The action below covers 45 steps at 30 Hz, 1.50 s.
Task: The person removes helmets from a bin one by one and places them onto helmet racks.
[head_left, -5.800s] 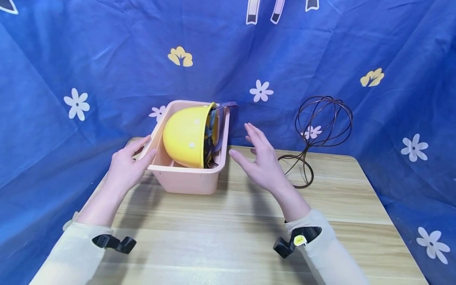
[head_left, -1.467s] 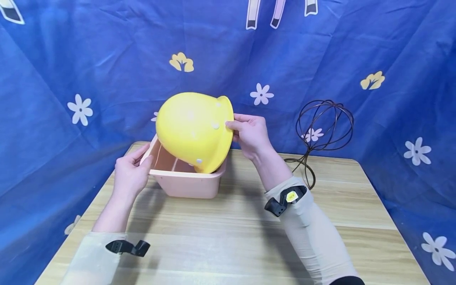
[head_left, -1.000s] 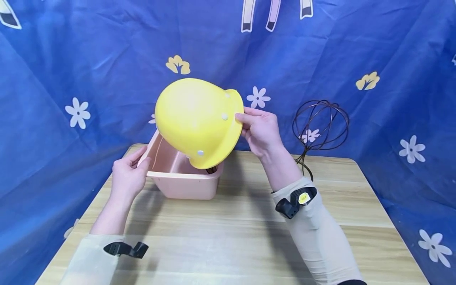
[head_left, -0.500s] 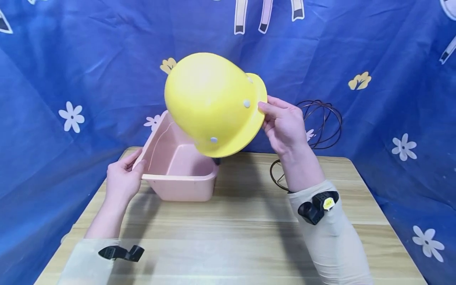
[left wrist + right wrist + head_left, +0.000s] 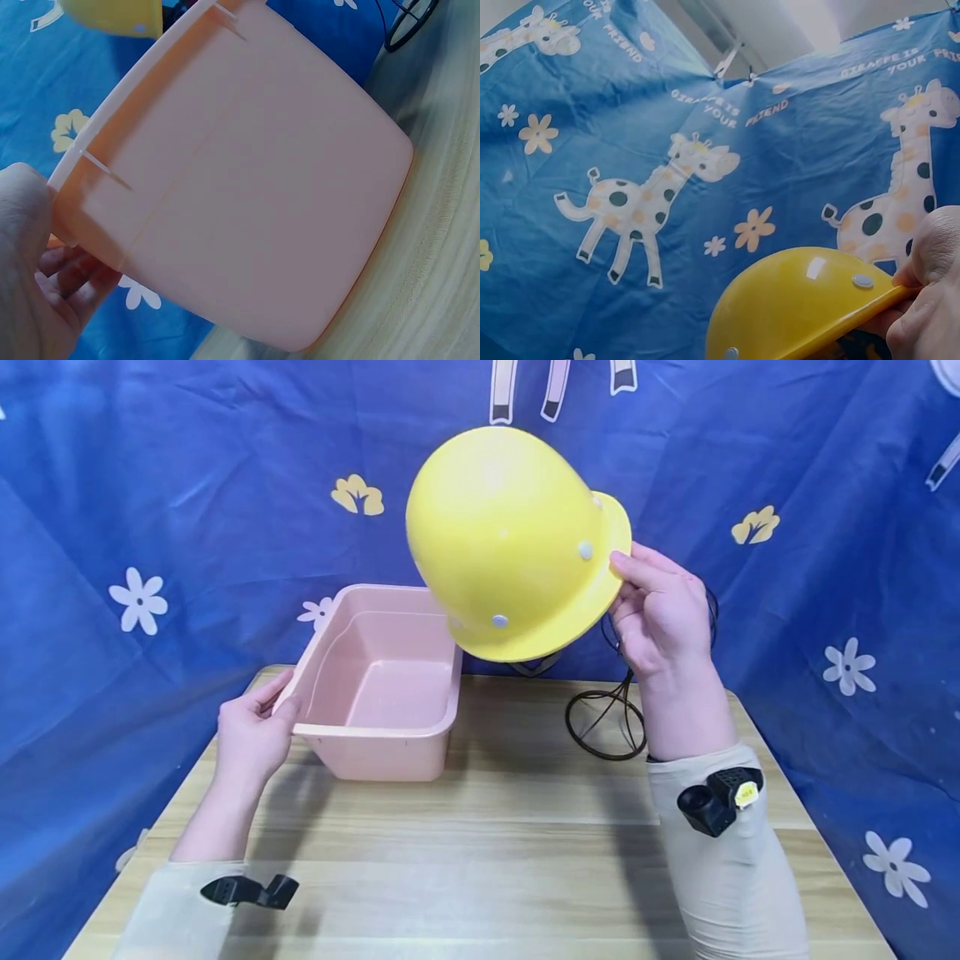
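Observation:
A yellow hard hat hangs in the air, its crown up and to the left, its brim tilted down to the right. My right hand pinches the brim between thumb and fingers, as the right wrist view shows from below with the hard hat at the bottom. The pink plastic bin stands on the table to the left, with nothing inside the part that shows. My left hand grips its near left rim corner; in the left wrist view the fingers curl under the rim of the bin.
A dark wire stand with a round base stands at the back right, its upper part mostly behind my right hand. Blue printed curtain encloses the wooden table at the back and sides.
My right hand took the hard hat by its brim and lifted it out of the bin, up and to the right. The left hand stays on the bin's rim, with the bin shifted slightly left.

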Available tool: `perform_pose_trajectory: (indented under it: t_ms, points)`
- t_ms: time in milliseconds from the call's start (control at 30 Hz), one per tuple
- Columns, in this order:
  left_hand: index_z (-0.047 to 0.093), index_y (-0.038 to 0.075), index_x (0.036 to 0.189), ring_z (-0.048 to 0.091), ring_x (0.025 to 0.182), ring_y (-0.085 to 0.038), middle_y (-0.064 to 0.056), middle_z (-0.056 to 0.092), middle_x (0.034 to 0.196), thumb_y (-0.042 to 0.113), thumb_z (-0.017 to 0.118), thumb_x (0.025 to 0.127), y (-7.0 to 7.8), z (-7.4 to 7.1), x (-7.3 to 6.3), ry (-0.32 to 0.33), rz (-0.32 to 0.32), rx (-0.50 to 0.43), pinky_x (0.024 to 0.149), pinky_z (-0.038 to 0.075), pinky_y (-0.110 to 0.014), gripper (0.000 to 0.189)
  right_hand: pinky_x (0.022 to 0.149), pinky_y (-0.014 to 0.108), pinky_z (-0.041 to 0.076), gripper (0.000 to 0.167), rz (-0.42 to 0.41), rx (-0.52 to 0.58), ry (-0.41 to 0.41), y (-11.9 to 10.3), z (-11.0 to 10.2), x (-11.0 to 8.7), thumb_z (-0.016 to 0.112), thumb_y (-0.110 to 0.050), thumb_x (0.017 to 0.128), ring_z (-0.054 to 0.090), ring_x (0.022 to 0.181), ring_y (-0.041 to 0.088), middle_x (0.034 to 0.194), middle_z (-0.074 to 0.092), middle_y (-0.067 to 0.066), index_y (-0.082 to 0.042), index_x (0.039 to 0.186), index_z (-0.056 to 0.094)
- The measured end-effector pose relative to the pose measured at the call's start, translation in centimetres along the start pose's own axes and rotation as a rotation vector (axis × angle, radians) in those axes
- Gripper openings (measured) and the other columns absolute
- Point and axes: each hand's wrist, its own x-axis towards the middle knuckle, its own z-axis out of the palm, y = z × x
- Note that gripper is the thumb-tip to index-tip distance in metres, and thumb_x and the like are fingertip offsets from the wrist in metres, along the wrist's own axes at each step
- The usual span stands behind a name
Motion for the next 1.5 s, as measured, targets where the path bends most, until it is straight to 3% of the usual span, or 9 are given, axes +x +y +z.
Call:
perform_pose_trajectory:
  t_ms: [533,800,1133,1500]
  points:
    - [0.064,0.013,0.147,0.063,0.101,0.011,-0.020,0.062,0.140,0.019,0.065,0.103,-0.5,0.1,0.3,-0.005,-0.014,0.005,0.081,0.052,-0.008,0.044,0.095,0.048,0.056,0.035,-0.047,0.166,0.005,-4.0,-1.3,-2.0,0.049,0.024,0.098,0.063,0.126,0.041,0.143,0.057,0.035,0.024,0.132,0.059]
    - [0.064,0.013,0.147,0.063,0.099,0.012,-0.020,0.063,0.138,0.020,0.065,0.103,-0.2,0.1,0.1,0.002,-0.015,0.012,0.080,0.052,-0.007,0.044,0.098,0.049,0.053,0.038,-0.059,0.227,-0.039,-5.8,-2.4,-2.8,0.045,0.023,0.101,0.059,0.130,0.043,0.150,0.051,0.033,0.023,0.138,0.055]
    - [0.064,0.013,0.147,0.063,0.100,0.012,-0.020,0.063,0.138,0.020,0.065,0.103,-0.1,0.2,0.1,-0.001,-0.008,0.017,0.080,0.052,-0.007,0.045,0.105,0.050,0.049,0.042,-0.108,0.341,-0.055,-6.9,-5.5,-3.0,0.038,0.021,0.102,0.054,0.137,0.043,0.155,0.047,0.032,0.023,0.143,0.048]
    - [0.064,0.011,0.146,0.063,0.096,0.014,-0.022,0.063,0.137,0.018,0.066,0.103,0.0,0.3,0.0,0.011,-0.010,-0.003,0.080,0.052,-0.008,0.044,0.107,0.050,0.047,0.043,-0.134,0.441,-0.029,-6.6,-9.0,-2.8,0.040,0.020,0.103,0.053,0.138,0.041,0.155,0.048,0.029,0.020,0.146,0.048]
